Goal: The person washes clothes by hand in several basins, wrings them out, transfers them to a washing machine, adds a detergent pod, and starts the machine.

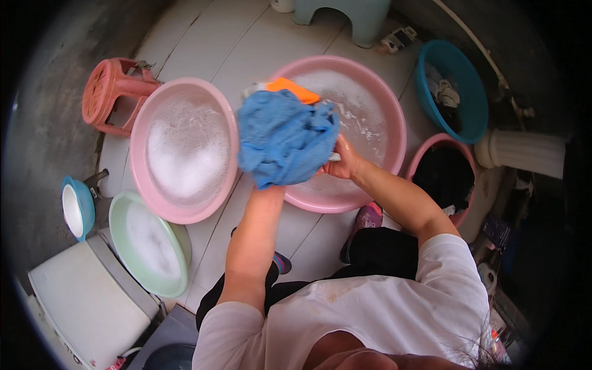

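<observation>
1. Presently, the large pink basin (398, 132), holding sudsy water, lies beneath and beyond the fingers of the right hand (347, 158).
2. The second pink basin (138, 151), heaped with white foam, stands to the left of both hands' fingers, just beside the large one.
3. The blue cloth (287, 139) is bunched and held up at the fingers, hiding part of the large basin's left rim. Right fingers: bent inward, pinching its lower right edge. Left fingers: concealed by it; I cannot tell whether they are spread or pressed together. The left forearm (253, 240) reaches up to its lower edge.
4. The pale green basin (184, 246), foam inside, sits left of the fingers and nearer the body.
5. The teal basin (472, 105), containing fabric, is well apart, right of the fingers.
6. The small pink basin (431, 139), filled with dark fabric, is right of the fingers, below the teal one.
7. The orange piece (293, 89) shows beyond the fingers, at the cloth's upper edge.
8. The whitish bit (333, 156) protrudes at the right fingers.
</observation>
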Demonstrator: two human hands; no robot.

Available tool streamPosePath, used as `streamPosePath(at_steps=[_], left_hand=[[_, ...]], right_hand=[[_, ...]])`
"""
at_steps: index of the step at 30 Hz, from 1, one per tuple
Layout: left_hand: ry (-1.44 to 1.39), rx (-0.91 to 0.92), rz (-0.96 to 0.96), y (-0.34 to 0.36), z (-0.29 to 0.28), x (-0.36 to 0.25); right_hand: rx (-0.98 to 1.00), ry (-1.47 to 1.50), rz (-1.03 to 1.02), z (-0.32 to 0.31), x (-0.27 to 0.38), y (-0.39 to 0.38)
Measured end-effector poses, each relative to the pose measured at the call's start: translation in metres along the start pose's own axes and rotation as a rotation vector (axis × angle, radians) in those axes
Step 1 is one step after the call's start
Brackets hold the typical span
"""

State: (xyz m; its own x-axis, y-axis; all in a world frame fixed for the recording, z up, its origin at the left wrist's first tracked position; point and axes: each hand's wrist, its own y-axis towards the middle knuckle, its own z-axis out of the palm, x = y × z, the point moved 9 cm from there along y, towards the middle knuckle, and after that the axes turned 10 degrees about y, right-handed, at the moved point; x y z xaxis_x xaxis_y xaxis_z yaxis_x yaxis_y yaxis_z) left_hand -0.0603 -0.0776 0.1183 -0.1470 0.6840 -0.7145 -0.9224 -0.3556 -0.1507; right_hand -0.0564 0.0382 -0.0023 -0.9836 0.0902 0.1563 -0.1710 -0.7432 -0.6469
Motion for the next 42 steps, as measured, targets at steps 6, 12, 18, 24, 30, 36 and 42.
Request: streamPosePath(at_steps=[6,12,18,24,30,36,42], left_hand=[[-0.099,0.044,-0.063,-0.01,-0.002,0.017],[0.188,-0.069,-0.035,-0.009,-0.025,0.031],[0.25,-0.257,-0.02,-0.013,-0.017,0.036],[0.454,-0.2,0.062,0.014,0.02,0.012],[0.609,-0.249,-0.005,0.003,0.08,-0.04],[1.109,-0.155,-0.125,-0.028,0.15,-0.133],[1.083,-0.226,0.024,-0.067,0.198,-0.256]], right_hand=[[0.322,0.0,-0.23,0.084,0.044,-0.038],[0.198,-0.446,-0.454,0.086,0.062,-0.048],[-0.2,-0.894,-0.707,0.016,0.109,-0.051],[-0.09,-1.033,-0.755,0.04,0.133,-0.054],[-0.116,-1.236,-0.726,0.131,0.13,-0.102],[-0.155,-1.566,-0.744,0.265,0.115,-0.178],[-0.094,-1.994,-0.824,0.436,0.08,-0.243]])
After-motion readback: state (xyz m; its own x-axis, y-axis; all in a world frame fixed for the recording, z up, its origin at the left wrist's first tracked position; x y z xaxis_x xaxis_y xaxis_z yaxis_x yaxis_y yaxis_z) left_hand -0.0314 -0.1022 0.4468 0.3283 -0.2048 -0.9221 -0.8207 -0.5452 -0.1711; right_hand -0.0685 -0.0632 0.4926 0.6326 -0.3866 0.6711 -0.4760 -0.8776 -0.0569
